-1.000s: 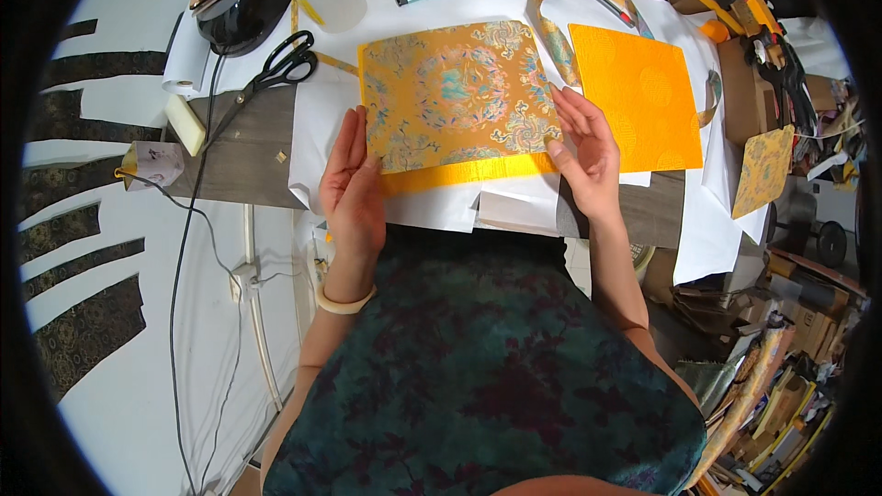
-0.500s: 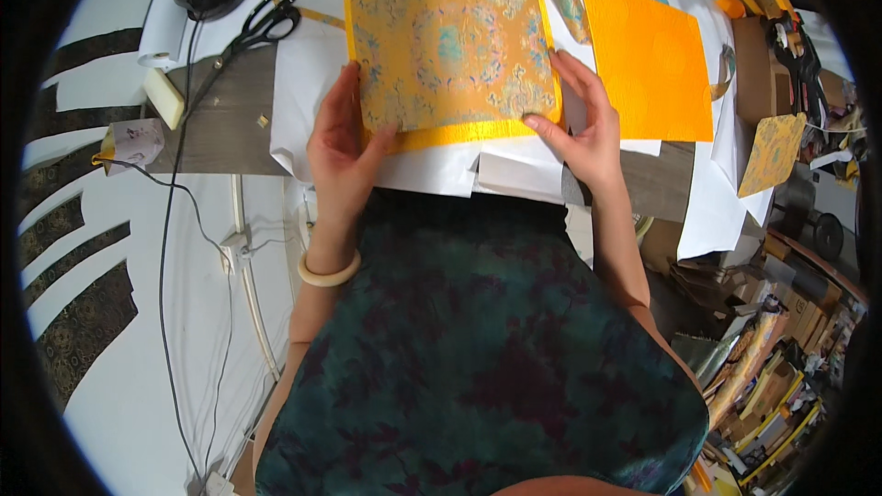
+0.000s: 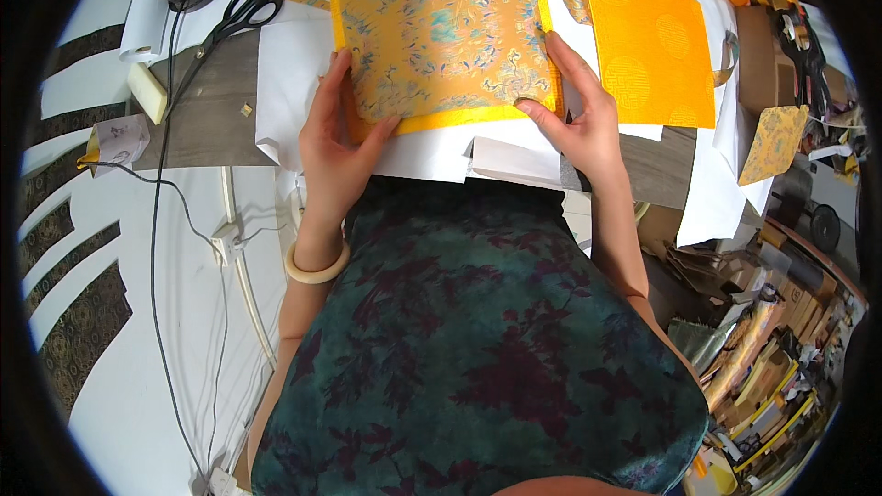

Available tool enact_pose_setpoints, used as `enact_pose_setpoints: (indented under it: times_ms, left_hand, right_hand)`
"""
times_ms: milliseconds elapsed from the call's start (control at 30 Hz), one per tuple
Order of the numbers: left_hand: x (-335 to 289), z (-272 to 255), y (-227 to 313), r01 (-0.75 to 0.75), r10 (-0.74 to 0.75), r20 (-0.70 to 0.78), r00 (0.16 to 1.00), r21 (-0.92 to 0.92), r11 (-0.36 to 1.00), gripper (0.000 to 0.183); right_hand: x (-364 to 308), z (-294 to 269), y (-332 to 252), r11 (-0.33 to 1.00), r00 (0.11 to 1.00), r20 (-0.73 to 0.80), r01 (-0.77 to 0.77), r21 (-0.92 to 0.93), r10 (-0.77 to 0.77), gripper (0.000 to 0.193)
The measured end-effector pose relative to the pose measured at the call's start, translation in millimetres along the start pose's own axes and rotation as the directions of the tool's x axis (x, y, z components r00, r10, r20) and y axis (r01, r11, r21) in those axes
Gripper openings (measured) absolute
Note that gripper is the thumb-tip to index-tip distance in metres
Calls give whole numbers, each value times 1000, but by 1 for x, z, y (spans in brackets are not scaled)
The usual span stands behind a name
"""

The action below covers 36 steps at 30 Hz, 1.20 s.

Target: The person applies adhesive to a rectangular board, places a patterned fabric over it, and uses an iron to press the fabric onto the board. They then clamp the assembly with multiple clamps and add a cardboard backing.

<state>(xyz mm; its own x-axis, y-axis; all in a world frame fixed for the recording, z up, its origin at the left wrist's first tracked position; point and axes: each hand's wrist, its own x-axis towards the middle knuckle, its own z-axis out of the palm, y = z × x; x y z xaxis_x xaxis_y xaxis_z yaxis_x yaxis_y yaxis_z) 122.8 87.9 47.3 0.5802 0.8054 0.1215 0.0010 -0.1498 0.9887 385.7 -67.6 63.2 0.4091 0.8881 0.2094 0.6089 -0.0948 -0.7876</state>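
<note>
Touching gold floral-patterned rectangular panel (image 3: 447, 37) | left hand (image 3: 338, 149), right hand (image 3: 588, 127) apart, at panel's opposite sides | grip: cannot tell, some fingers hidden

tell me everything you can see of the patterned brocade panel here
The brocade panel looks woven, tan-gold with blue, purple and cream motifs around a central ring. It sits pattern-up on a yellow sheet that borders every side. The left hand and right hand hold it, thumbs at the lower edge.

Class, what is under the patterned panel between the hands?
A yellow layer shows as a border around the patterned panel; whatever lies beneath the panel's middle is covered from view.
</note>
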Motion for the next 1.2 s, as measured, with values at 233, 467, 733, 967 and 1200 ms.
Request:
enact_pose_setpoints:
  times_ms: [233,467,733,967,1200]
  left_hand:
    - [0,-1,0,-36,34,15,999,126,991,83]
    - [-1,-3,-1,-53,50,18,999,202,978,81]
    - [2,-9,17,-119,75,104,992,545,830,69]
    - [33,-24,60,-178,122,131,984,639,748,67]
    - [90,-43,56,-246,-11,394,919,594,766,81]
  right_hand:
    - [-1,0,2,994,999,18,51,-95,-50,87]
    - [-1,-1,1,978,997,44,71,-195,-64,83]
    - [6,-10,-12,916,981,142,174,-361,-131,69]
    - [37,-30,-29,936,990,83,131,-325,-110,72]
    - [94,-33,-18,920,922,368,244,-307,-122,98]
